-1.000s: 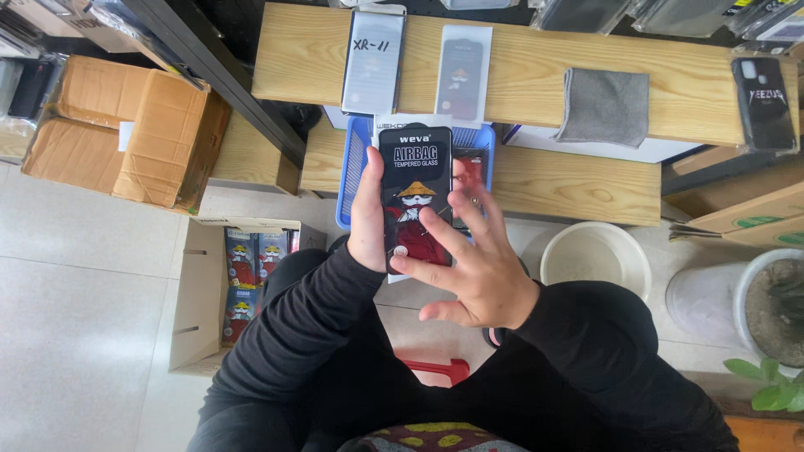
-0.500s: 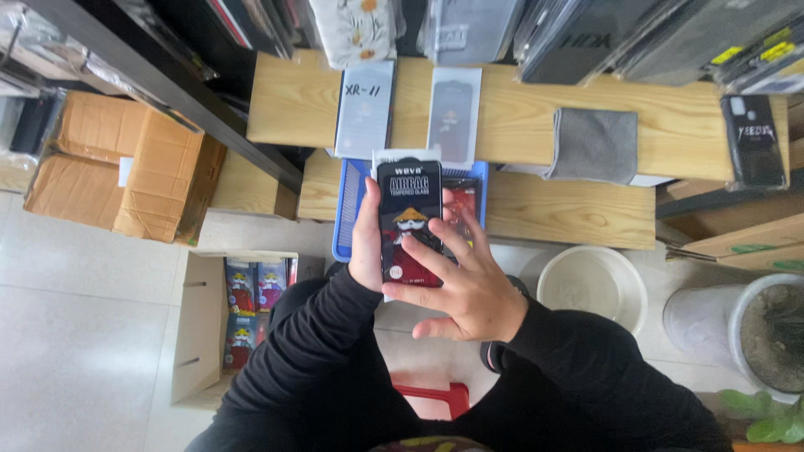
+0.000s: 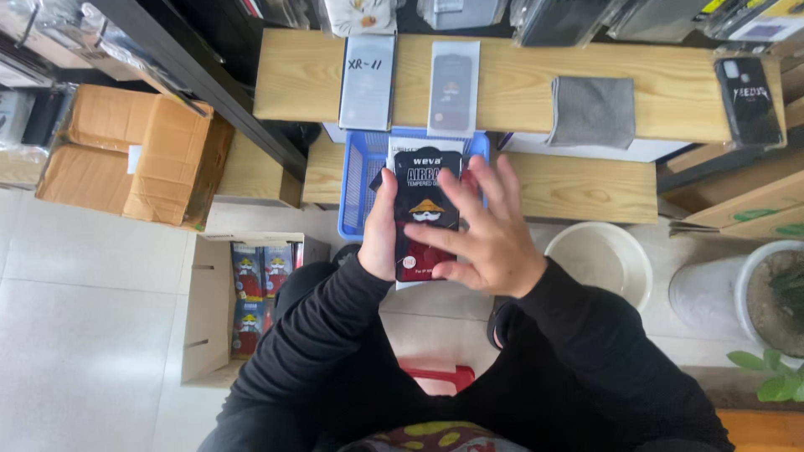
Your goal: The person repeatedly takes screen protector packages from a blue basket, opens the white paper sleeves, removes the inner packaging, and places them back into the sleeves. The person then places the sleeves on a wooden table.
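So the right hand [image 3: 490, 238] opens up now, fingers spread and only the fingertips on the black and red package [image 3: 427, 209], where before they curled over its lower half. The package sits a touch higher against the blue basket [image 3: 356, 188], more of its front showing.

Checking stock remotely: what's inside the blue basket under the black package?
The blue basket shows bare mesh on its left side. The rest is covered by the black package, held in the left hand, right hand across it.
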